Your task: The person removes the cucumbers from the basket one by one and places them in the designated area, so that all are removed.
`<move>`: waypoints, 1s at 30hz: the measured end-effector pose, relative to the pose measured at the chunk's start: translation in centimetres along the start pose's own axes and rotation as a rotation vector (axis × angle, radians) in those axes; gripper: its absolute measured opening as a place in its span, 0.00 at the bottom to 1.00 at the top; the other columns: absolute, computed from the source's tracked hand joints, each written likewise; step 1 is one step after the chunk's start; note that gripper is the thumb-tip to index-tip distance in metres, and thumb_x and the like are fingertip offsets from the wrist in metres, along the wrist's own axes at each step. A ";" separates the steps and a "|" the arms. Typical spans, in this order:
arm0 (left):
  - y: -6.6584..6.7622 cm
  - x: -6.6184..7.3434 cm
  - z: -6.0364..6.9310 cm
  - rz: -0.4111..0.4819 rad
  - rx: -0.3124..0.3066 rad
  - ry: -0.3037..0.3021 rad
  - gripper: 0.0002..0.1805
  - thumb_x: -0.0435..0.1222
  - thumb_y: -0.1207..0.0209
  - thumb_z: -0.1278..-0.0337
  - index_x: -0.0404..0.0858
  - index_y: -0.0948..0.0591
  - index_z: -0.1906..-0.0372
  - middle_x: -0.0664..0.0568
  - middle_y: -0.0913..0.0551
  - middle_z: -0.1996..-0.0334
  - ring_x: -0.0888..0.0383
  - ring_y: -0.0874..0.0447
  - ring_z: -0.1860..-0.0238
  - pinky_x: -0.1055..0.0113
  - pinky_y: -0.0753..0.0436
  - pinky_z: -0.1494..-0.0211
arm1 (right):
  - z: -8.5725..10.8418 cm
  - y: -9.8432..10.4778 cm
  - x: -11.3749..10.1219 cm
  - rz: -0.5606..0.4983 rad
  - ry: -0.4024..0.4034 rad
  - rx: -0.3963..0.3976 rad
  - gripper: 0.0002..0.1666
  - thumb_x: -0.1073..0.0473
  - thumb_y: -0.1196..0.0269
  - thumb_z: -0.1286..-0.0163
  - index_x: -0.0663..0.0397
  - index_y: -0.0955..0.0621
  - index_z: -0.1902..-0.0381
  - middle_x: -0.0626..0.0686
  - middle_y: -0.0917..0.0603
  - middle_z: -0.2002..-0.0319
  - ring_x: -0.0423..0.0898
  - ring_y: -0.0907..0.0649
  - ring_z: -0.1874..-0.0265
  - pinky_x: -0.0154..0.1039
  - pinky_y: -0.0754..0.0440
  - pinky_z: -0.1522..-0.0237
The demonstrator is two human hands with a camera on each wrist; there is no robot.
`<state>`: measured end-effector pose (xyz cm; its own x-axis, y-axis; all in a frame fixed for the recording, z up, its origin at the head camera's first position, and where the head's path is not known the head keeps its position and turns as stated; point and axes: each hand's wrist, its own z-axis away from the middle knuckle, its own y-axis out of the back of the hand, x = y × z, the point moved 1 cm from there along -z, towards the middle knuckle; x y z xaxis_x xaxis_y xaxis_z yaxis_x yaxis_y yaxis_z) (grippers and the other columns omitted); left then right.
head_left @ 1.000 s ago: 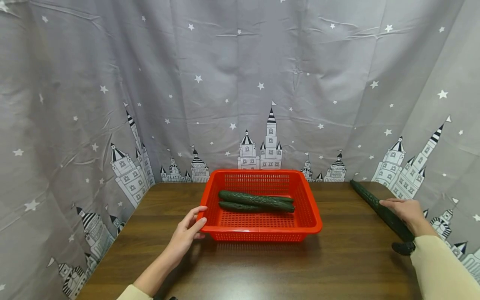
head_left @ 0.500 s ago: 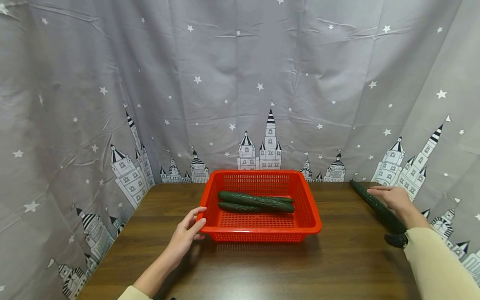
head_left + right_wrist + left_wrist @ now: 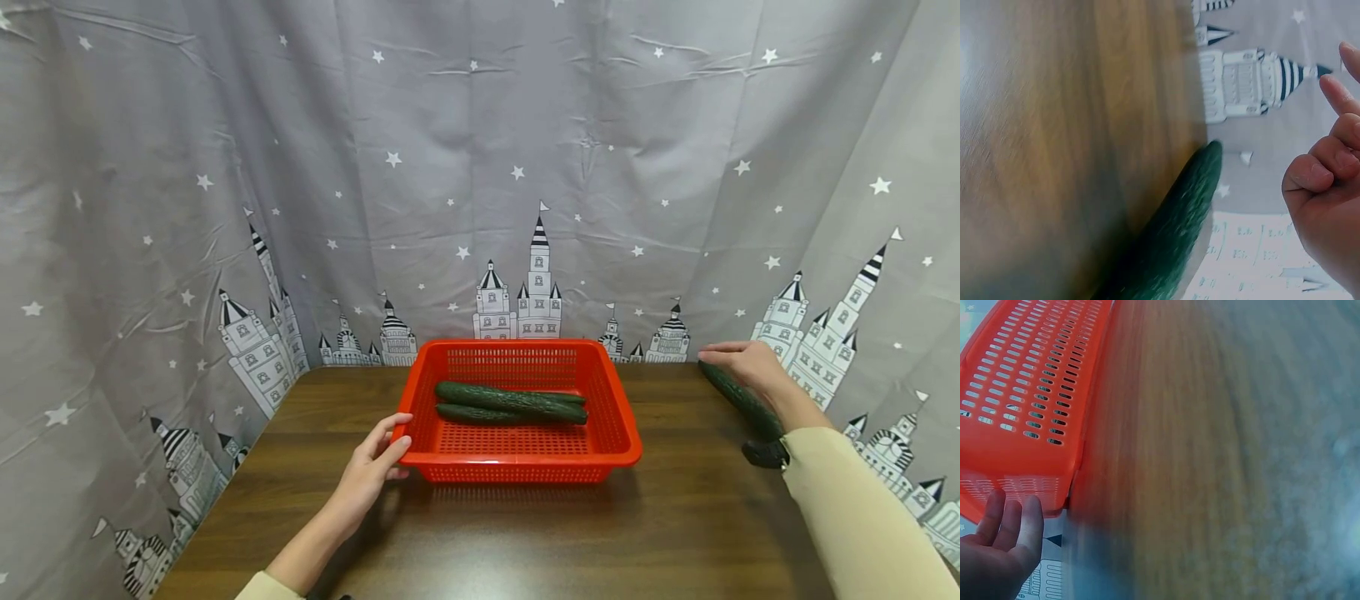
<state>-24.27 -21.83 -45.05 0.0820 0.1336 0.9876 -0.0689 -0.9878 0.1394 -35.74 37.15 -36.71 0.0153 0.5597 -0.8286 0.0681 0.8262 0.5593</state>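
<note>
Left hand (image 3: 365, 468) grips the red basket (image 3: 517, 460), lower centre of the frame.
Right hand (image 3: 756, 367) — loosely curled, holding nothing — hangs near the lone cucumber (image 3: 742, 404) on the worktop (image 3: 480, 533), right of frame.

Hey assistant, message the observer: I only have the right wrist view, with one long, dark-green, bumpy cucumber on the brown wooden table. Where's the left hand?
Observer: The left hand is touching the left rim of a red, rectangular, perforated plastic basket.
Operator: I don't have that basket in my view. Is anything inside?
Observer: Yes, three long, dark-green cucumbers lie in it.
Operator: And where is my single cucumber compared with the basket?
Observer: In the head view, the single cucumber lies off to the right of the basket, with a stretch of bare wood between them.
</note>
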 end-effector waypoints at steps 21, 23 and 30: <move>0.4 0.3 0.1 -0.035 0.008 -0.036 0.23 0.42 0.42 0.28 0.43 0.27 0.33 0.34 0.24 0.46 0.57 0.18 0.57 0.60 0.15 0.51 | -2.4 -4.6 -7.8 -0.040 0.066 -0.159 0.28 0.51 0.31 0.33 0.64 0.18 0.41 0.38 0.28 0.84 0.35 0.42 0.88 0.31 0.36 0.81; 0.3 0.2 0.1 -0.030 0.007 -0.035 0.23 0.42 0.42 0.28 0.43 0.27 0.33 0.34 0.24 0.45 0.57 0.18 0.57 0.60 0.15 0.51 | -2.7 -5.3 -8.2 -0.062 0.068 -0.170 0.28 0.51 0.31 0.33 0.64 0.18 0.42 0.36 0.31 0.86 0.35 0.41 0.88 0.31 0.37 0.81; 0.2 0.4 0.2 -0.017 0.003 -0.039 0.23 0.41 0.43 0.28 0.41 0.28 0.32 0.33 0.24 0.44 0.57 0.17 0.56 0.59 0.15 0.51 | -3.7 -7.9 -9.4 -0.140 0.071 -0.242 0.25 0.54 0.32 0.32 0.63 0.18 0.42 0.40 0.37 0.89 0.38 0.41 0.86 0.32 0.39 0.82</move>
<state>-24.03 -21.94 -44.65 0.1220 0.1470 0.9816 -0.0638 -0.9858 0.1556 -40.15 25.59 -33.21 -0.0474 0.4348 -0.8993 -0.1752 0.8827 0.4361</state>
